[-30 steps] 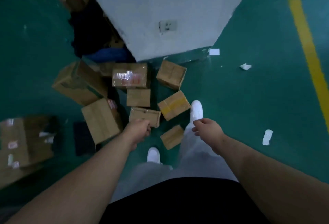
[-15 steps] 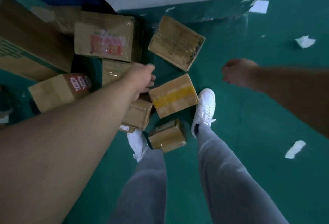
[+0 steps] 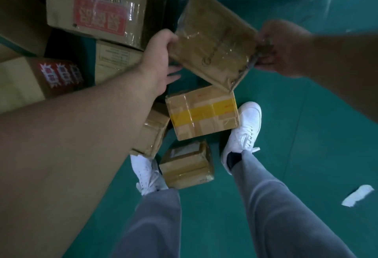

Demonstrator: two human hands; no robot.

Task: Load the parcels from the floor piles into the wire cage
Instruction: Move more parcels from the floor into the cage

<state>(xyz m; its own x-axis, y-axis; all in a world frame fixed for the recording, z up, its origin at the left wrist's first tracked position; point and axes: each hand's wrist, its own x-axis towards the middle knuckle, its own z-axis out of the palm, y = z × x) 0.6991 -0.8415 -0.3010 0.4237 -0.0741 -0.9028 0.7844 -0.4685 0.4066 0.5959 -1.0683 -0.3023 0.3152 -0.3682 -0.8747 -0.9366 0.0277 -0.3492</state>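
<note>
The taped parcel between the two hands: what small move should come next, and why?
Probably lift the taped parcel straight up. The left hand and the right hand grip its opposite edges, it is tilted, and its low corner hangs close over the yellow-striped box, so rising first should clear it. The wire cage is not in view.

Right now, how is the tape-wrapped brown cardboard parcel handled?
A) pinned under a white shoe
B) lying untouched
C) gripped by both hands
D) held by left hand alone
C: the left hand and the right hand each grip an opposite side of the tape-wrapped brown cardboard parcel.
</note>
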